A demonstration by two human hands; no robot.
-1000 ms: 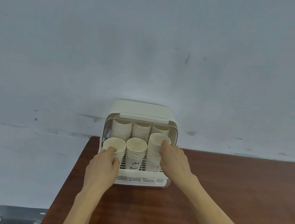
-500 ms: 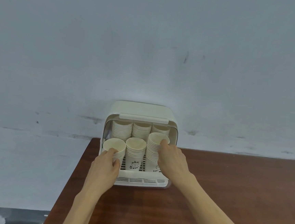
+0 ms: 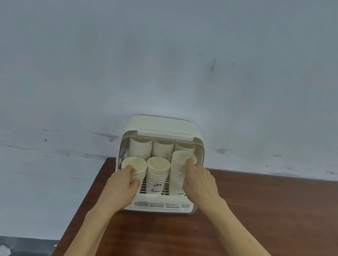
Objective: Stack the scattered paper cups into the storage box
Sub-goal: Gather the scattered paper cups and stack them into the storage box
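Steadying two front stacks in the box (image 3: 164,127), my left hand (image 3: 123,182) curls round the short left stack (image 3: 135,168) and my right hand (image 3: 199,180) grips the tall right stack (image 3: 180,169), probably squaring them. The box sits at the surface's (image 3: 258,217) far left corner, against a grey wall (image 3: 170,56).

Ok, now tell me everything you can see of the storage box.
The storage box is cream, plastic-looking, with rounded corners and a handle bar along its top front edge. It stands upright at the table's far left corner, against the wall, its front open. A slotted tray forms its floor and front lip. Inside stand six stacks of paper cups, three behind, three in front. The left hand grips the front left stack; the right hand grips the front right stack.
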